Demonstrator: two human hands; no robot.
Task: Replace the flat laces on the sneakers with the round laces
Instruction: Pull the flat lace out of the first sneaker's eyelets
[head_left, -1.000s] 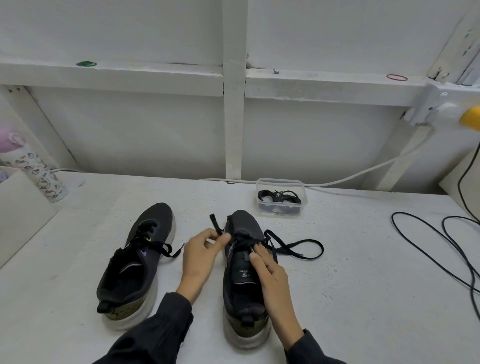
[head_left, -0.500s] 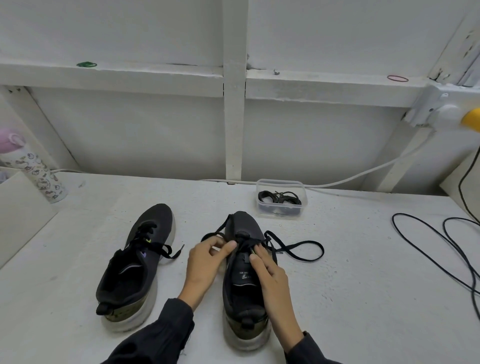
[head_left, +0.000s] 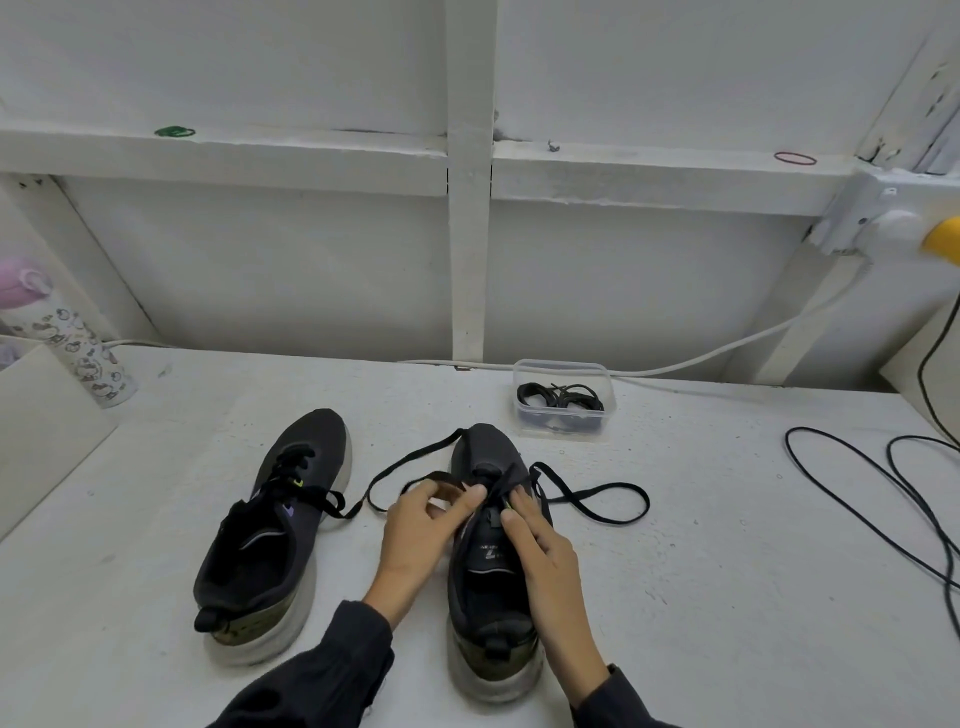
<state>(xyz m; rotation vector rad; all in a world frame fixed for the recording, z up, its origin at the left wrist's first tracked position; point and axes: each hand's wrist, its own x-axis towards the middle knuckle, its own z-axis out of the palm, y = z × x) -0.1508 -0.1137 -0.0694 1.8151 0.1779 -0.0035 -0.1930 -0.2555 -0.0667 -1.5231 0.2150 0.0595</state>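
Two black sneakers stand toe-away on the white table. The left sneaker (head_left: 283, 519) still has its flat lace tied. Over the right sneaker (head_left: 488, 561), my left hand (head_left: 421, 525) pinches the flat black lace (head_left: 410, 462) beside the eyelets, with a loose loop trailing off to the left. My right hand (head_left: 540, 556) rests on the shoe's right side, its fingertips at the lacing; whether they pinch the lace is unclear. Another stretch of the flat lace (head_left: 597, 501) lies in a loop on the table to the right. The coiled round black laces (head_left: 561, 397) sit in a small clear tub (head_left: 563, 431) behind the shoe.
A patterned bottle (head_left: 78, 343) with a pink lid stands at the far left by a white box (head_left: 41, 426). Black cables (head_left: 883, 509) curl over the table's right side. A white cable (head_left: 727, 353) runs along the wall to a socket at upper right.
My left hand has pulled more flat lace out of the right sneaker, and a longer loop now trails to the left. My right hand stayed on the shoe.
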